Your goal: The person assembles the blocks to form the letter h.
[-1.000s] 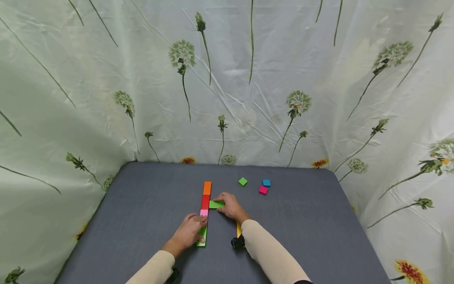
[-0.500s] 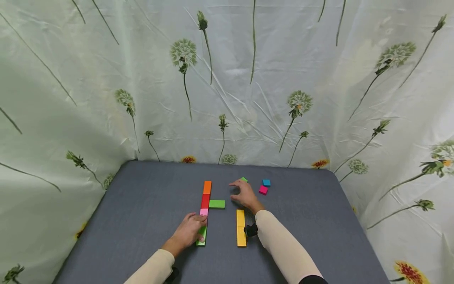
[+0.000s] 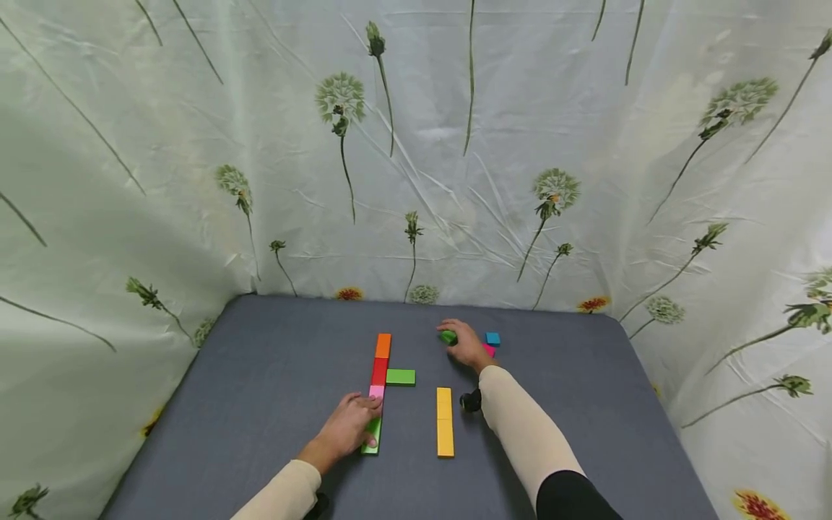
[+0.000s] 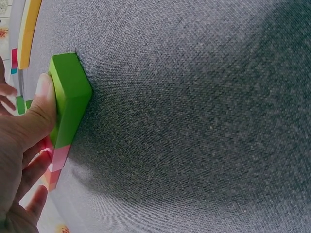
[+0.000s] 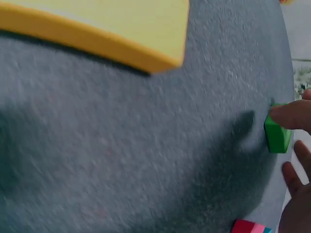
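Observation:
My left hand rests on the near part of a row of flat blocks. In the left wrist view its thumb lies on a green block and a finger reaches the pink block. Beyond these the row continues with a red block and an orange block. A green rectangular block stands out sideways from the red one. At the back of the table, my right hand pinches a small green block, thumb on the near side. The hand partly hides it.
Two yellow blocks lie end to end right of the row. Past my right hand are a blue block and a pinkish-red block, partly covered by the hand. A flower-print curtain hangs behind the grey table.
My right hand has left the sideways green block and moved back and right to the small green one, uncovering the yellow blocks. My left hand has stayed on the row.

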`<state>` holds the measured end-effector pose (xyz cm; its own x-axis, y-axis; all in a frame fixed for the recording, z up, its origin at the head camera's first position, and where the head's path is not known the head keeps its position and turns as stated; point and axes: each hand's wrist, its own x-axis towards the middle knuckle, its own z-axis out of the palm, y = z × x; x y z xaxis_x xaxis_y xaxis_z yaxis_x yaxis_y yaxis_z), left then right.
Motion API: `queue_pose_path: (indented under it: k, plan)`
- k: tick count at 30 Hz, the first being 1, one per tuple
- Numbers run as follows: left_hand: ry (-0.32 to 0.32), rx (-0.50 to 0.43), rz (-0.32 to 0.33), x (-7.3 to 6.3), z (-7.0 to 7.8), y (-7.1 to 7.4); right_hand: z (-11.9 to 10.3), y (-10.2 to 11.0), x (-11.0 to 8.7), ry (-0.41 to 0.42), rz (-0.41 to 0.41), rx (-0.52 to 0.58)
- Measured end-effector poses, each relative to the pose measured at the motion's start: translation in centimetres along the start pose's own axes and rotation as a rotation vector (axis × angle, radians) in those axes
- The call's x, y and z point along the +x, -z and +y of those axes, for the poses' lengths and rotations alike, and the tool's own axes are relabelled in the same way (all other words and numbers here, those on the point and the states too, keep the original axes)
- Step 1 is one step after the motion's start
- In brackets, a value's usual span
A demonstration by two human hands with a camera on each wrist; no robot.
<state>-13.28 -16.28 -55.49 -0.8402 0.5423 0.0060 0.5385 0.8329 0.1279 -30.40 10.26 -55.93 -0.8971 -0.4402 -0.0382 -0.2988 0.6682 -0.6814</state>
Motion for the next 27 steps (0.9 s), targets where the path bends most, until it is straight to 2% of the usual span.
queue_pose_path:
  k: [3, 10, 17, 23, 27]
  plan:
    - [-0.008, 0.004, 0.01, 0.0, 0.0, 0.0, 0.3, 0.3, -0.1, -0.019, -0.014, -0.015]
    - [0.007, -0.015, 0.011, 0.1, 0.0, 0.0, 0.8, 0.2, -0.3, -0.07, 0.042, -0.048]
    - [0.021, 0.007, 0.013, 0.0, 0.1, 0.1, 0.8, -0.1, -0.6, -0.129, 0.051, -0.032]
    - [0.005, 0.015, 0.026, -0.1, 0.0, -0.1, 0.1, -0.5, -1.4, -0.131, 0.055, -0.027]
    - [-0.012, 0.041, 0.044, 0.0, -0.1, -0.1, -0.6, -0.9, -2.2, -0.125, 0.045, 0.027]
